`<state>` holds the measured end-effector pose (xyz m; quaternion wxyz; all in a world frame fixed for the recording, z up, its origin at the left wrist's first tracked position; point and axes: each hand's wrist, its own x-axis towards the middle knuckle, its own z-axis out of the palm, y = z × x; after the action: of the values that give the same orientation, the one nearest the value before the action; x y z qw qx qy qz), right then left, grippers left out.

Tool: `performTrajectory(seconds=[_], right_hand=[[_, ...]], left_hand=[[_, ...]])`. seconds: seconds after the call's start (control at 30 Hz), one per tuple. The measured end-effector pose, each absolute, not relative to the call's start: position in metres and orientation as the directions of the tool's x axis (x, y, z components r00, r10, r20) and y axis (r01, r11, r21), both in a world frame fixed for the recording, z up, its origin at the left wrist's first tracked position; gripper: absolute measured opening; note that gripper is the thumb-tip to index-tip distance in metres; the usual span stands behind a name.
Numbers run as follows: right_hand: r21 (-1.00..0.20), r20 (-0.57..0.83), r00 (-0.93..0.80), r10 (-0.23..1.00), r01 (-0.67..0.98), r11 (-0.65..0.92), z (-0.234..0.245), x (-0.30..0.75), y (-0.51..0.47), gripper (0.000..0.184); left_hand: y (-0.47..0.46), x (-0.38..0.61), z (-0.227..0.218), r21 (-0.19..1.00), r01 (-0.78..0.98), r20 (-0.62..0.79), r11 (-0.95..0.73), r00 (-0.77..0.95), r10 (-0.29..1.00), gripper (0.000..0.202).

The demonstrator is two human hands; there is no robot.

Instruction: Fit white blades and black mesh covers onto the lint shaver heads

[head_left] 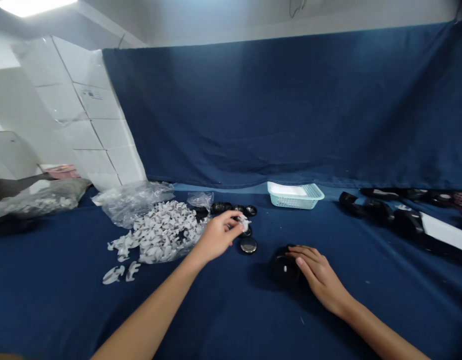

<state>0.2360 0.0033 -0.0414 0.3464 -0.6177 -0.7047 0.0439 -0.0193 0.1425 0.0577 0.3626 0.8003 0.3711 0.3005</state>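
Note:
Between the thumb and fingertips of my left hand (218,235) is a small white plastic piece (244,223). It is held just above several black round caps (248,245) on the blue cloth. To the right, my right hand (323,280) has its fingers and thumb on the right side of a black rounded part (283,270), which rests on the cloth. A small white spot shows on that part's dark face. Left of my left hand lies a heap of similar white plastic pieces (167,230), partly on a clear plastic bag. Two loose white pieces (114,275) lie in front of it.
A light-blue basket (295,201) with something white in it stands at the back. Black parts (381,212) line the right side, near a white strip (446,232). Clear bags (137,200) lie at the left, below stacked white boxes (99,120). A blue curtain (283,110) hangs behind.

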Motion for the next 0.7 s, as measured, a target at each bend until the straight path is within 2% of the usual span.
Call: performTrajectory(seconds=[0.1,0.17,0.23,0.33,0.53,0.7], right_hand=[[-0.436,0.421,-0.046,0.906,0.865,0.247,-0.037,0.230,0.004,0.036],[-0.402,0.408,-0.080,0.909,0.879,0.258,-0.034,0.227,0.005,0.033],[-0.360,0.400,-0.117,0.909,0.892,0.273,-0.032,0.225,0.004,0.033],[-0.323,0.400,-0.141,0.905,0.903,0.283,-0.031,0.225,0.003,0.035],[-0.423,0.397,-0.096,0.913,0.863,0.275,-0.037,0.225,0.002,0.034],[-0.518,0.407,-0.051,0.912,0.810,0.276,-0.040,0.223,0.000,0.035]], left_hand=[[0.123,0.007,0.044,0.873,0.270,0.151,-0.406,0.642,0.751,0.038],[0.113,0.015,0.037,0.899,0.225,0.127,-0.376,0.688,0.715,0.026],[0.106,0.017,0.032,0.909,0.202,0.115,-0.365,0.720,0.685,0.014],[0.102,0.014,0.027,0.908,0.200,0.109,-0.368,0.735,0.669,0.007],[0.101,0.007,0.019,0.849,0.240,0.172,-0.471,0.717,0.676,0.011],[0.094,0.004,0.015,0.722,0.246,0.288,-0.646,0.742,0.605,0.022]])
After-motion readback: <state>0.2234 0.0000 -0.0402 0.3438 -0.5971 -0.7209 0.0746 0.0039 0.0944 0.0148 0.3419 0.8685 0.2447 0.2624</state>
